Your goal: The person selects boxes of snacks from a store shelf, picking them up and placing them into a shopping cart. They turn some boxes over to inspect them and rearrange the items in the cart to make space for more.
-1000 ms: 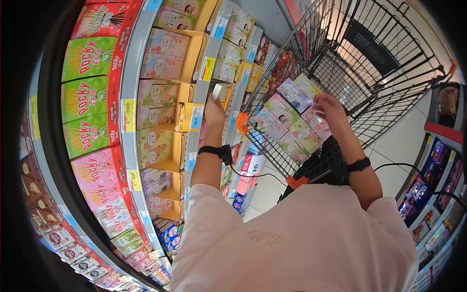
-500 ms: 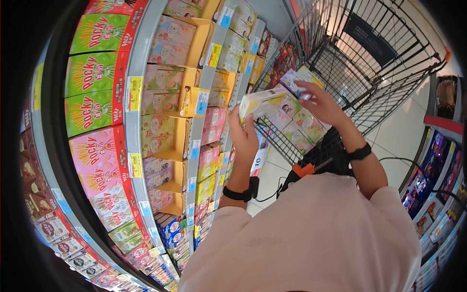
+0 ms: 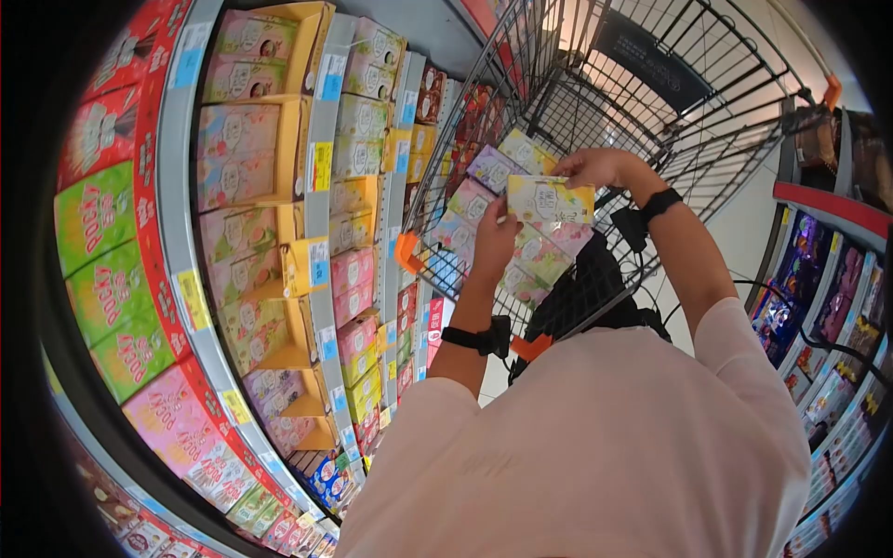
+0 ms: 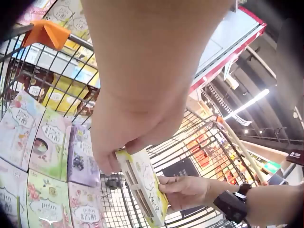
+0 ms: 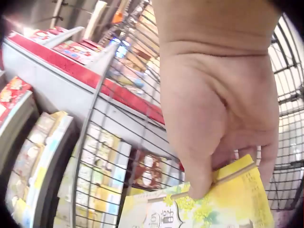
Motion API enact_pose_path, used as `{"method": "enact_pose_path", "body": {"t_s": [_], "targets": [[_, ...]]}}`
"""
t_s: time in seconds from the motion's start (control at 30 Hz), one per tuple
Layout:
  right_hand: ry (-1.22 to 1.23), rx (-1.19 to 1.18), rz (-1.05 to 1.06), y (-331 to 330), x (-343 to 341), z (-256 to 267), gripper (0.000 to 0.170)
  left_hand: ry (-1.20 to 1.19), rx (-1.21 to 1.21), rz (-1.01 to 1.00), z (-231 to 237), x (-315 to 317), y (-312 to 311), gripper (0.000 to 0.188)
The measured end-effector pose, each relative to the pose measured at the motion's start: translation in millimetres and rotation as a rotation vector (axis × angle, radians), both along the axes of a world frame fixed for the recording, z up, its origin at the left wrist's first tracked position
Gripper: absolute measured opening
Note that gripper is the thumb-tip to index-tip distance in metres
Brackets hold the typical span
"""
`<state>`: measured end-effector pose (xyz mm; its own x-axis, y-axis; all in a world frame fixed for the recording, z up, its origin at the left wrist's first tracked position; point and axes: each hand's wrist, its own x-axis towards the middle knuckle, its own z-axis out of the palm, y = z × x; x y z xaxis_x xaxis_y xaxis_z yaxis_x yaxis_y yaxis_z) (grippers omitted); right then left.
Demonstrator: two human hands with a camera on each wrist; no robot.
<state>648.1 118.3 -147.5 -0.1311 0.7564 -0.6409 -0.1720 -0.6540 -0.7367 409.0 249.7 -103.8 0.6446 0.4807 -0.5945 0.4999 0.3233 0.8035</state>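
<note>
Both hands hold a yellow and white snack box [image 3: 551, 206] over the shopping cart [image 3: 446, 284]. At its near left corner, my left hand [image 3: 496, 237] pinches it, thumb on top. My right hand [image 3: 597, 169] grips the far right end; in the right wrist view the thumb [image 5: 199, 178] lies over the printed face and the fingers go behind. From the left wrist view, the box [image 4: 142, 187] is tilted with its narrow side showing. Beneath, several boxes lie in rows in the cart, among them a purple box [image 3: 491, 169], a green box [image 3: 542, 253] and another yellow box [image 3: 527, 149].
Shelves on the left carry pink, green and yellow boxes in yellow display trays [image 3: 302, 265], with green Pocky boxes [image 3: 98, 219] nearer. An orange corner piece [image 3: 407, 253] sits on the cart's rim. Packaged snacks [image 3: 791, 270] fill a shelf on the right.
My left hand has drawn the yellow box from the shelf rightward to above the cart. My right hand has come to its other end and taken hold. The head view has shifted right.
</note>
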Motion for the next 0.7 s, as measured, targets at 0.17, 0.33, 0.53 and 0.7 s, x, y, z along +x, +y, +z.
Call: {"method": "enact_pose_path", "body": {"t_s": [0.17,0.33,0.53,0.7], "targets": [[0.148,-0.261,-0.179,-7,20,-57,0.053,0.143,-0.031,0.001,-27,14,-6,0.045],[0.188,-0.307,-0.373,-2,4,-136,0.053,0.16,-0.058,-0.073,-41,23,-4,0.036],[0.579,-0.232,-0.765,29,-18,-175,0.053,0.204,-0.041,0.011,-55,20,2,0.034],[0.281,-0.429,-0.861,49,-26,-220,0.049,0.257,-0.086,0.073,-57,17,3,0.033]]}}
